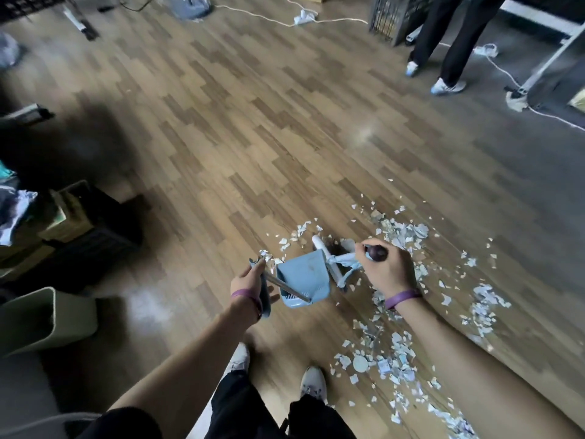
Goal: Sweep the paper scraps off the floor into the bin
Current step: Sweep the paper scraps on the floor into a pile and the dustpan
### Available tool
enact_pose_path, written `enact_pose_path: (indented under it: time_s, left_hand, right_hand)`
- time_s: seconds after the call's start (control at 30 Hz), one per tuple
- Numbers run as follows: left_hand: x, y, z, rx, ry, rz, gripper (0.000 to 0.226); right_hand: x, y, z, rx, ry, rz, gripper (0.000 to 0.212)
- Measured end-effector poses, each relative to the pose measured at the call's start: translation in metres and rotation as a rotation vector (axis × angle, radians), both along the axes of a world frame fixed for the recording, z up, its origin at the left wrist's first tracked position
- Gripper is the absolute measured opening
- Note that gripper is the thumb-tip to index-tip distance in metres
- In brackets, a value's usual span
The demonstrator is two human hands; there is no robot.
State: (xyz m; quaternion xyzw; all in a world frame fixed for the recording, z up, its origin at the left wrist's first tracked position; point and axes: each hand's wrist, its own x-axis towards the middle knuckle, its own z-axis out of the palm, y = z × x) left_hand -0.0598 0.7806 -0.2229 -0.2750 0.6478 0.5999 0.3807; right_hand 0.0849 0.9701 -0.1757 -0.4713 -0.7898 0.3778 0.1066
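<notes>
Green bin (pixel 76 315) sat far left on the floor (pixel 253 137), well apart from the mess. Left hand (pixel 250 282) gripped the long handle of the blue dustpan (pixel 300 274). Broom (pixel 326 255) head was just beside the pan's right edge. Right hand (pixel 386 267) was curled round the broom's dark handle end. Paper scraps (pixel 399 359) lay scattered on the floor, mostly right of the pan and under the right arm.

**Blue, white and purple on brown planks**

The floor (pixel 253 122) shows staggered planks in tan and darker brown. At centre the dustpan (pixel 300 274) is pale blue, and the broom (pixel 376 253) has a dark maroon grip. White and pale-blue paper scraps (pixel 402 365) speckle from 3 to 5 o'clock. Both wristbands (pixel 402 297) are purple. The bin (pixel 47 318) at 8 o'clock is pale green.
</notes>
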Motion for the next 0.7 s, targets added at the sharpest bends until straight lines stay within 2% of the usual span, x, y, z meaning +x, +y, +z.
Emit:
enact_pose_path:
  time_s: [0.1, 0.3, 0.5, 0.6, 0.7]
  left_hand:
    - [-0.040, -0.019, 0.012, -0.017, 0.092, -0.044, 0.009]
    - [-0.133, -0.076, 0.020, -0.133, 0.272, -0.131, 0.008]
    - [-0.223, -0.125, 0.014, -0.191, 0.279, -0.159, 0.013]
    - [-0.249, -0.137, 0.007, -0.226, 0.213, -0.189, 0.016]
    - [-0.264, -0.139, -0.006, -0.278, 0.103, -0.234, 0.011]
  right_hand:
    - [-0.041, -0.017, 0.000, -0.068, 0.072, -0.077, 0.025]
    - [-0.149, -0.071, 0.013, -0.030, 0.081, -0.058, 0.040]
    - [-0.241, -0.122, 0.002, -0.146, 0.100, -0.103, 0.034]
    - [-0.263, -0.135, -0.018, -0.299, 0.125, -0.116, 0.035]
    - [-0.273, -0.136, -0.040, -0.411, 0.175, -0.162, 0.021]
